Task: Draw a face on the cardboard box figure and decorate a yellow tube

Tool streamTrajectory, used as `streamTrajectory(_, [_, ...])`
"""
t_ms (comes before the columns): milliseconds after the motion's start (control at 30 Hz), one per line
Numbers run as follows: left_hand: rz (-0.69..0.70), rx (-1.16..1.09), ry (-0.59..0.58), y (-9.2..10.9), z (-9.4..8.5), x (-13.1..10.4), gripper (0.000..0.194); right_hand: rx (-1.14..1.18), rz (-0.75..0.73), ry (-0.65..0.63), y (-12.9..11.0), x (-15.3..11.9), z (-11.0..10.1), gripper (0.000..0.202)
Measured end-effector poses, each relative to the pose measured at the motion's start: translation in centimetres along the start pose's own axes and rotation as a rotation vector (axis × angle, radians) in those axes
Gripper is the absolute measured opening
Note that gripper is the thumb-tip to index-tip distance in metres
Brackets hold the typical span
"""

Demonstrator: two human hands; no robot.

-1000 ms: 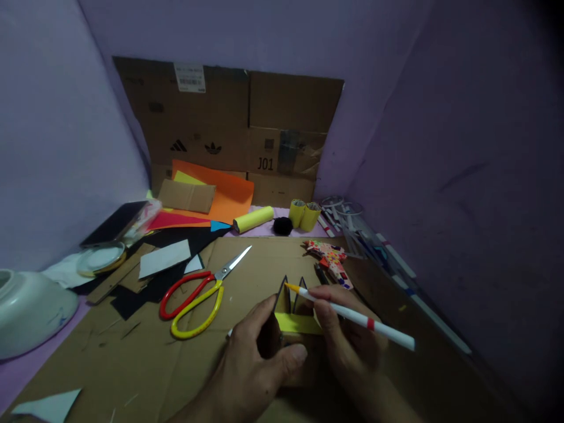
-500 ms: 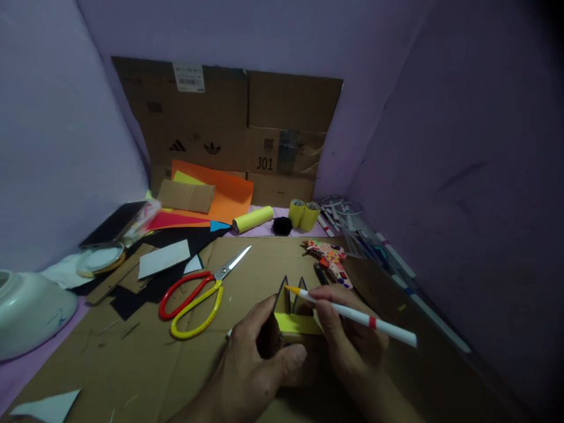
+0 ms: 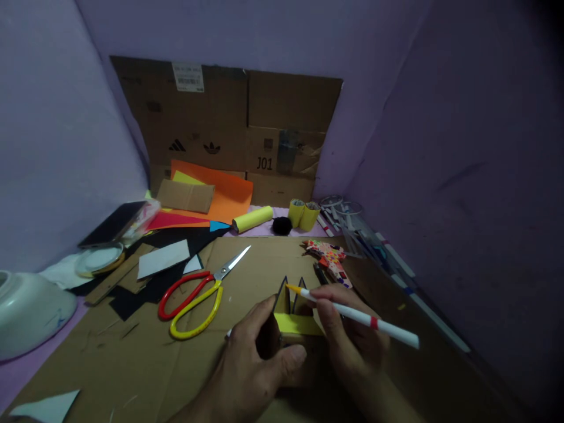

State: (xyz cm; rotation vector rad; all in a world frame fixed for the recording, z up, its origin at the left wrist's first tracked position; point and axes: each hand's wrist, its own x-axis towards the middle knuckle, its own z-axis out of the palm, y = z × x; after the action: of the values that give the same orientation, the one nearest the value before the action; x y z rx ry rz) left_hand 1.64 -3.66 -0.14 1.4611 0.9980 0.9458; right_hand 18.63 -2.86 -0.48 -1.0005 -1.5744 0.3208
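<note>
Here, right hand (image 3: 355, 338) narrow around a white marker (image 3: 368, 319), left hand (image 3: 253, 358) curled around a yellow-topped cardboard piece (image 3: 296, 324).

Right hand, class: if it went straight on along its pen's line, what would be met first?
Probably the left cardboard peak: the right hand aims the pen's orange tip at it, touching or nearly; depth is unclear.

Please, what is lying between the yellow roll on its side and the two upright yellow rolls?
In the head view, a black rounded object lies between the yellow roll on its side and the two upright yellow rolls.
</note>
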Motion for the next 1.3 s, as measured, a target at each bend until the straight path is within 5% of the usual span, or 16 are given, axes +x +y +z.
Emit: streamTrajectory(1300, [-0.031,0.047,0.022,-0.24,-0.10,0.01,0.061,0.025,-0.039,-0.001,-0.17,0.60,0.00,0.014])
